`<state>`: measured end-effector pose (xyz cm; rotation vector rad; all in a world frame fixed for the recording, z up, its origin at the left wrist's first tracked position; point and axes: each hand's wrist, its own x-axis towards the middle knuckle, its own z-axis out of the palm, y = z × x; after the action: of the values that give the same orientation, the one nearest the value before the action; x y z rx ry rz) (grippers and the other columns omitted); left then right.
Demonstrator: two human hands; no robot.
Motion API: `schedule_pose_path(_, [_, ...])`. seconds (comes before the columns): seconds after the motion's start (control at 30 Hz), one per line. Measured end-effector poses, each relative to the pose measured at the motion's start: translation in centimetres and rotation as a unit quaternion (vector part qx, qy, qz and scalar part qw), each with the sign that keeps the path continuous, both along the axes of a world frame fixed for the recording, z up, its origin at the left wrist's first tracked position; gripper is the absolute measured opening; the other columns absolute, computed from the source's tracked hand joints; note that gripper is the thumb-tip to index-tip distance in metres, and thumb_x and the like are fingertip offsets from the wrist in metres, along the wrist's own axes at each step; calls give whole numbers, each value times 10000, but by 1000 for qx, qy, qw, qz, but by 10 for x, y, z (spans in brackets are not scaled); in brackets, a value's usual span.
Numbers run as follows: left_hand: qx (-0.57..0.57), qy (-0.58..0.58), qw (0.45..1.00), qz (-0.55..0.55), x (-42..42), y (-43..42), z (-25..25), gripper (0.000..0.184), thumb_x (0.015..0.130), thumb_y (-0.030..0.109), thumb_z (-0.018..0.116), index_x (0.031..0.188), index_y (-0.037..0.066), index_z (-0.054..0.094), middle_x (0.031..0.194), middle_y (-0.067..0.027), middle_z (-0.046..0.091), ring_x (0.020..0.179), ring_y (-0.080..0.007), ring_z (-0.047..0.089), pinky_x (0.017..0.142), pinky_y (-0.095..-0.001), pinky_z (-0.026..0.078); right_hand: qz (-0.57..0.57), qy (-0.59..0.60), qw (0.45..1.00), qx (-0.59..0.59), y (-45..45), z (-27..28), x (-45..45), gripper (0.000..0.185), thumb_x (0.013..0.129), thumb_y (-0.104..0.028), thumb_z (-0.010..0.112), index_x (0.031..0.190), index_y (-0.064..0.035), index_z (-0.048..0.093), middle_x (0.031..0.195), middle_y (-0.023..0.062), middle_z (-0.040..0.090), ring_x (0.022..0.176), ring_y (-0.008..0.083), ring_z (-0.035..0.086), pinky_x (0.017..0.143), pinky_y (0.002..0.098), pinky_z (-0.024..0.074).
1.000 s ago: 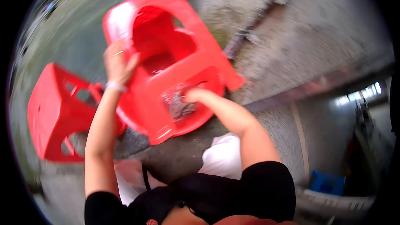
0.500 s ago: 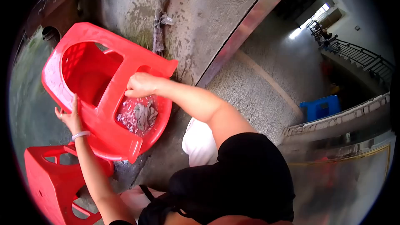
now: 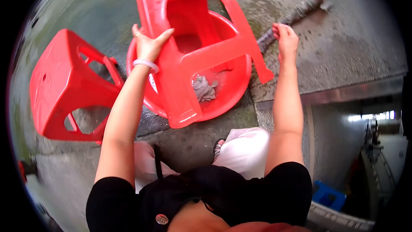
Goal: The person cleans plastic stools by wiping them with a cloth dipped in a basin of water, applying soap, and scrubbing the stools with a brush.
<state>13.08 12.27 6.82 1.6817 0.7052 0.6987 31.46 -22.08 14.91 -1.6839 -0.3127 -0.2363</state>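
A red plastic stool lies tipped on its side across a red basin. My left hand grips the stool's near-left side, thumb on one face and fingers round the edge, with a pale bracelet at the wrist. Inside the basin, a wet grey cloth shows through the opening between the stool's legs. My right hand is raised to the right of the stool, apart from it, over the wrapped pipe. Its fingers are curled in, and anything in them is hidden.
A second red stool stands on the wet ground to the left. The concrete ledge is on the right, above an indoor floor with a blue stool. My foot is close to the basin.
My right hand has left the stool's leg opening and moved out to the right. My left hand keeps its hold on the stool. The whole view has turned.
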Motion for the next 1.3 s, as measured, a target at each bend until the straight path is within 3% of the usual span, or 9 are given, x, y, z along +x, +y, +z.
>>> schedule_pose_path(0.17, [-145, -101, 981, -73, -16, -3, 7, 851, 681, 254, 868, 1302, -59, 377, 1152, -170, 617, 996, -213, 630, 823, -323, 540, 23, 368, 927, -60, -1, -70, 83, 799, 833, -754, 437, 1022, -11, 659, 952, 107, 673, 956, 217, 621, 755, 379, 499])
schedule_pose_path(0.37, [-159, -192, 966, -62, -44, -8, -7, 745, 770, 183, 802, 1326, -37, 358, 1143, -148, 612, 995, -198, 627, 833, -313, 539, 136, 428, 878, -168, 37, -66, 76, 777, 804, -775, 463, 998, -52, 669, 888, 73, 669, 746, 194, 604, 653, 348, 486])
schedule_pose_path(0.5, [-32, -172, 982, -63, -52, -22, -13, 682, 820, 148, 753, 1340, -17, 344, 1192, -128, 579, 1067, -186, 584, 908, -319, 495, 60, 330, 900, -277, 63, -70, 79, 701, 841, -711, 493, 1113, -84, 653, 941, 73, 685, 805, 200, 640, 667, 347, 522])
schedule_pose_path(0.6, [50, -148, 987, -21, -54, -28, -35, 786, 796, 195, 764, 1383, -34, 295, 1275, -189, 520, 1157, -248, 541, 964, -356, 454, 175, 358, 915, -64, 70, -80, 73, 624, 892, -628, 499, 1196, -98, 624, 974, 63, 683, 854, 182, 646, 711, 337, 536])
schedule_pose_path(0.73, [-71, -231, 962, -123, -92, -35, -9, 591, 911, 115, 630, 1384, 10, 292, 1242, -112, 526, 1096, -189, 549, 952, -326, 462, 277, 345, 896, -31, 84, -34, 31, 470, 946, -453, 518, 1270, -119, 580, 1142, 51, 647, 982, 169, 614, 840, 332, 507])
schedule_pose_path(0.77, [4, -200, 972, -126, -98, -26, -18, 562, 928, 119, 605, 1385, 16, 294, 1242, -112, 522, 1118, -182, 534, 960, -325, 453, 326, 306, 894, -21, 85, -33, 34, 460, 946, -435, 517, 1298, -141, 553, 1150, 50, 644, 977, 161, 615, 836, 321, 509])
schedule_pose_path(1.03, [-15, -250, 959, -130, -114, -8, -6, 600, 908, 180, 647, 1362, -10, 303, 1255, -133, 520, 1129, -206, 530, 970, -335, 431, 296, 229, 925, -71, 107, 68, -4, 542, 936, -505, 477, 1212, -56, 604, 1134, 136, 642, 952, 207, 633, 840, 312, 519])
schedule_pose_path(1.17, [65, -165, 977, -119, -100, 6, -31, 514, 917, 190, 644, 1301, 23, 346, 1141, -89, 545, 1035, -170, 561, 878, -310, 492, 259, 52, 952, -152, 112, 114, -24, 592, 917, -571, 488, 1109, -34, 648, 982, 97, 681, 879, 178, 633, 806, 315, 511])
schedule_pose_path(1.3, [81, 191, 947, -246, -92, 11, -22, 515, 869, 357, 678, 1172, -50, 591, 1123, -213, 651, 1078, -268, 619, 931, -346, 469, 145, -196, 885, -396, 128, 113, -31, 634, 874, -664, 479, 891, -52, 644, 802, 126, 678, 830, 235, 656, 911, 419, 438])
